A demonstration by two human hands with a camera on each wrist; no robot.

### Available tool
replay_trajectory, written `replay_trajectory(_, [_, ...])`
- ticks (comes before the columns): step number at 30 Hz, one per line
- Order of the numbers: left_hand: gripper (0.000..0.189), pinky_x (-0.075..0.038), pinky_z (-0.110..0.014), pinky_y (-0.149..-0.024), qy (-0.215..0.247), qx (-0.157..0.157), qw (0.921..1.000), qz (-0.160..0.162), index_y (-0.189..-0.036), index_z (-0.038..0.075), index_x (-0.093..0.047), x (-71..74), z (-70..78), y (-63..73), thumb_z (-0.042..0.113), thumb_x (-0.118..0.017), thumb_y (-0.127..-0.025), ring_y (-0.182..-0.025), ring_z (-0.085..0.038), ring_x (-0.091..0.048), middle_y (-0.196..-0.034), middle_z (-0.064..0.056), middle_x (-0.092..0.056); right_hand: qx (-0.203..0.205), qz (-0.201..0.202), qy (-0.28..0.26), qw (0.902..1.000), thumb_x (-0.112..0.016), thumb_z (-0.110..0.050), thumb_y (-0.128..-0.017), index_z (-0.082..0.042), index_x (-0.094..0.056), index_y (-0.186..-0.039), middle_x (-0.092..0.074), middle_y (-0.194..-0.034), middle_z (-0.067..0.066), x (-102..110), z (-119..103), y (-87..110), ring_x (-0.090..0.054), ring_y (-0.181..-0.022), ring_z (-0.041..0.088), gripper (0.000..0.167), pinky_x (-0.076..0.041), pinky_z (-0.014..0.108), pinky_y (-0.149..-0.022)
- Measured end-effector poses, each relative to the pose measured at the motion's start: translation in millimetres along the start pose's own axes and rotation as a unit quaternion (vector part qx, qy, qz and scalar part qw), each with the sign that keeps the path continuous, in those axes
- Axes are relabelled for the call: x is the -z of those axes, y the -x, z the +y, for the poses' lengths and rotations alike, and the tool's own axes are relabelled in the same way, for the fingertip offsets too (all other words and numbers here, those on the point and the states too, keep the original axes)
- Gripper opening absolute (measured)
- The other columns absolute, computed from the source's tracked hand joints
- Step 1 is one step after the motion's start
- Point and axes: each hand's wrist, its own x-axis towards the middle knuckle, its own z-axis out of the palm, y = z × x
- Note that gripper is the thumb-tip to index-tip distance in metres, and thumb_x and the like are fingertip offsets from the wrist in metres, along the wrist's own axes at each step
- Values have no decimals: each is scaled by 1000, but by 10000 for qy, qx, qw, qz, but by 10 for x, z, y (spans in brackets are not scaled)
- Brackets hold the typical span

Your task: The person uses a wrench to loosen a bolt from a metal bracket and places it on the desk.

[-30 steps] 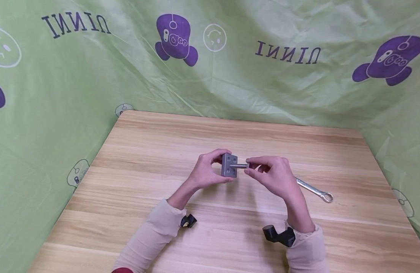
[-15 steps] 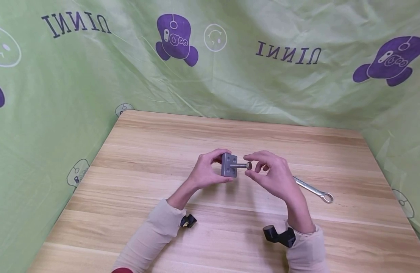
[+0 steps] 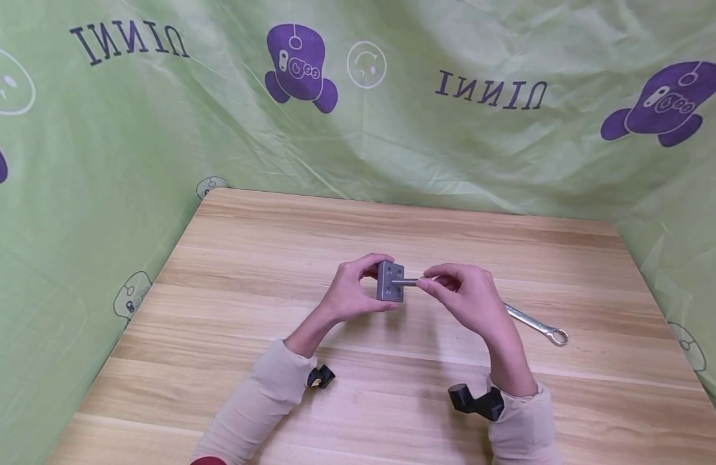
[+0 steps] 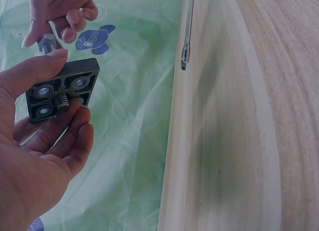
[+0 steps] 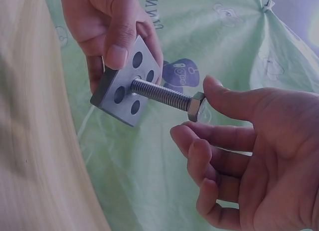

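My left hand grips a small grey square block by its edges, thumb on one side and fingers on the other. A hex bolt passes through the block's centre hole, with much of its thread exposed on the right. In the left wrist view, the threaded end pokes out of the block's ribbed back. Thumb and index finger of my right hand lie at opposite sides of the bolt head, pinching it; the other fingers are loosely curled. In the head view, this hand hides the bolt head.
A steel combination wrench lies on the wooden table to the right, partly hidden behind the right hand. A green printed cloth hangs around the table's back and sides. Black camera mounts sit on both wrists.
Half a second ago, the right fingers were spread apart around the visible bolt head; now they have come together on it. The left hand and block have stayed in place.
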Motion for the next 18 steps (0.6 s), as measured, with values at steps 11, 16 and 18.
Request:
replay_trajectory(11, [72, -57, -53, -92, 65, 22, 10000, 1, -126, 2, -62, 1, -2, -1, 3, -92, -61, -95, -28, -71, -109, -17, -74, 731, 457, 20, 9963, -81, -9, -80, -7, -79, -97, -75, -81, 5, -37, 3, 11, -56, -63, 3, 18, -47, 19, -57])
replay_trajectory(16, [71, -57, -51, -92, 87, 13, 10000, 14, -125, 4, -62, -2, 3, -1, 1, -92, -61, -95, -28, -70, -109, -17, -74, 1394, 758, -30, 9873, -82, 5, -72, -7, -79, -94, -77, -90, 6, -52, 17, 17, -55, -61, -3, 25, -52, 21, -63])
replay_trajectory(18, [71, -57, -51, -92, 85, 16, 10000, 15, -125, 4, -63, -1, 2, -3, 2, -92, -60, -95, -29, -70, -109, -17, -74, 1485, 775, -50, 9859, -81, 7, -71, -6, -79, -94, -77, -91, 7, -59, 22, 13, -56, -61, -3, 26, -53, 22, -63])
